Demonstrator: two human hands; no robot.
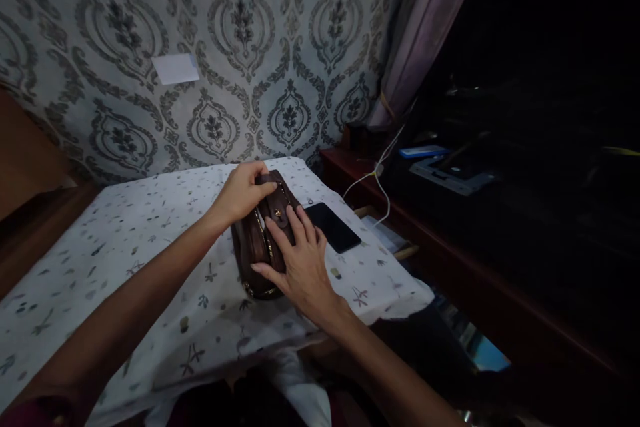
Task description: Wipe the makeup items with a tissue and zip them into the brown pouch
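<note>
On the cloth-covered table lies a brown leather handbag (246,243) with gold zips and a small gold clasp on a strap. My left hand (243,192) is closed at the bag's far end, its thumb and fingers pinching a brown strap or flap there. Spread over the near right part of the bag is my right hand (303,260), fingers apart and resting on the leather beside the clasp. A black smartphone (334,227) lies flat just right of the bag, partly behind my right hand.
A white patterned tablecloth (165,213) covers the table. White cables (383,170) hang at the right, by a dark red ledge (345,163) bearing a blue-and-white box (424,152) and a grey flat object (450,177). Patterned wallpaper with a white paper (176,69) stands behind.
</note>
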